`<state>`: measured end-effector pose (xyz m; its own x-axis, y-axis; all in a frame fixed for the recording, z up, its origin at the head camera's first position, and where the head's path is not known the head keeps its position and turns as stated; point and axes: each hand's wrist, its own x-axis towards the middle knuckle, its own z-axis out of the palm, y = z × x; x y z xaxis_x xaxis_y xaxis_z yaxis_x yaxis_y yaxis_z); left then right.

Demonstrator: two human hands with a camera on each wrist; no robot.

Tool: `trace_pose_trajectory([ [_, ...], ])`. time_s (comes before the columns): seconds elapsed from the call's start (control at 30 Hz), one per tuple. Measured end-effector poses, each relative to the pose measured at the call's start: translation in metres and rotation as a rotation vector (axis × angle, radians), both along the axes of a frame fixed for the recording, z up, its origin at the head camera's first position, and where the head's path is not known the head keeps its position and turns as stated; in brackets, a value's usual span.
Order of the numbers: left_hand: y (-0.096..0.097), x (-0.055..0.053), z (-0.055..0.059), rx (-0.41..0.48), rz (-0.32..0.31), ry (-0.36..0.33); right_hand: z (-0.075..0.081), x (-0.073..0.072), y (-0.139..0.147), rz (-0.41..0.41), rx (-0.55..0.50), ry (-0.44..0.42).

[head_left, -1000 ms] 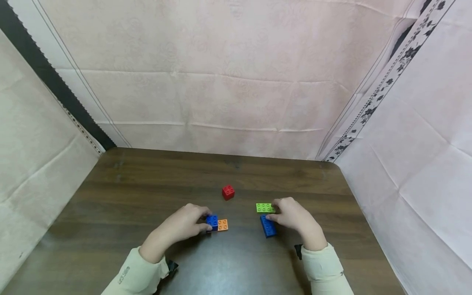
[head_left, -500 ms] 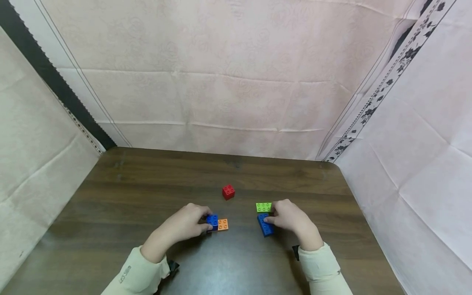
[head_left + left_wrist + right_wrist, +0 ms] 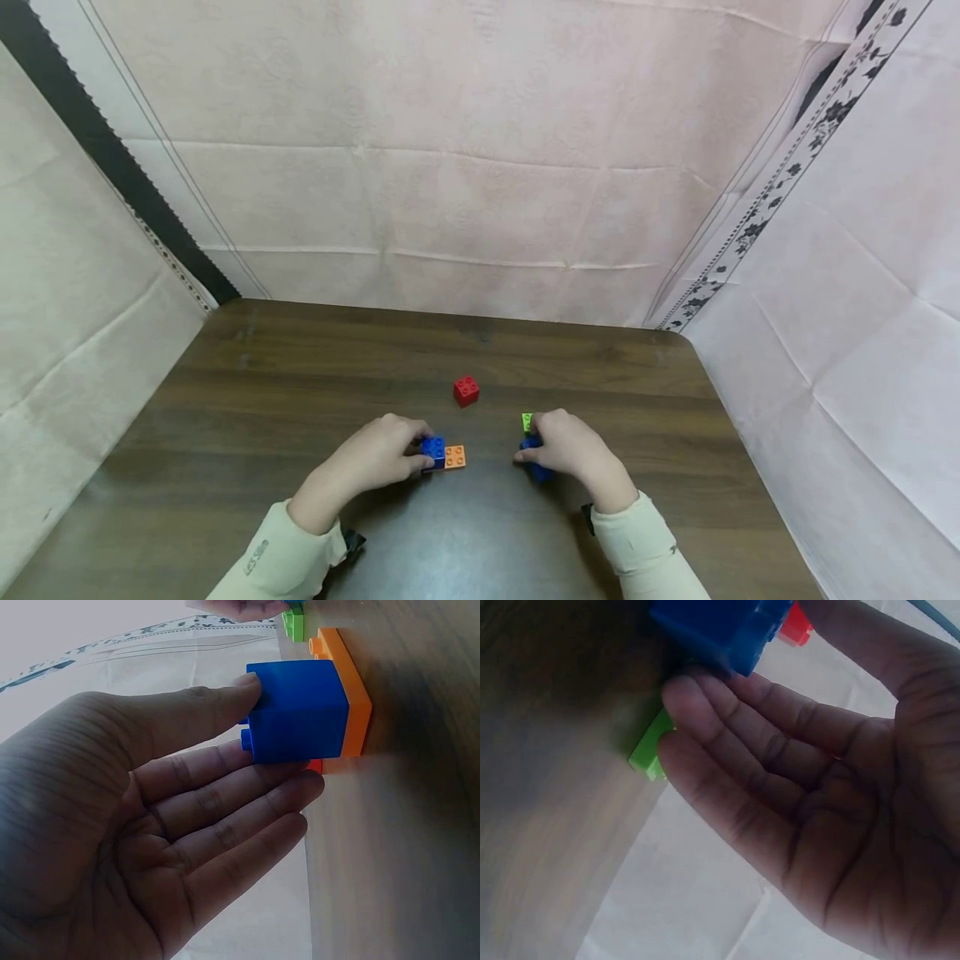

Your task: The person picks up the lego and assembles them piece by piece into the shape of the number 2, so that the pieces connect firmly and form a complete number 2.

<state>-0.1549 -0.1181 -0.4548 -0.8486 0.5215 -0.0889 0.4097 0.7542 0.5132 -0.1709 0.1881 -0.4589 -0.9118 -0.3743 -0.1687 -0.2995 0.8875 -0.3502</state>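
My left hand pinches a square blue toy brick between thumb and fingers. That brick sits on one end of a flatter orange brick on the table, whose bare studs show at its right. My right hand reaches over a longer blue brick; its fingers touch or nearly touch the brick's side, and the thumb crosses above its studs. Whether it pinches the brick is not clear. A light green brick lies just beyond, partly hidden by the right fingers.
A small red brick stands on the brown wooden table, farther back between the hands. Pale cloth hangs behind the table and along both sides.
My right hand has moved left, now covering more of the green and long blue bricks. The long blue brick has shifted slightly left. My left hand keeps its hold on the square blue brick.
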Motion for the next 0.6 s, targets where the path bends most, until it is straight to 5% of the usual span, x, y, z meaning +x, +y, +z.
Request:
trace_pose_trajectory([
  [0.3, -0.002, 0.0, -0.002, 0.003, -0.012, 0.009, 0.001, 0.004, 0.005, -0.005, 0.063, -0.051],
  [0.6, -0.004, -0.002, -0.002, 0.011, -0.014, 0.003, 0.0, 0.004, 0.01, 0.071, 0.088, 0.016],
])
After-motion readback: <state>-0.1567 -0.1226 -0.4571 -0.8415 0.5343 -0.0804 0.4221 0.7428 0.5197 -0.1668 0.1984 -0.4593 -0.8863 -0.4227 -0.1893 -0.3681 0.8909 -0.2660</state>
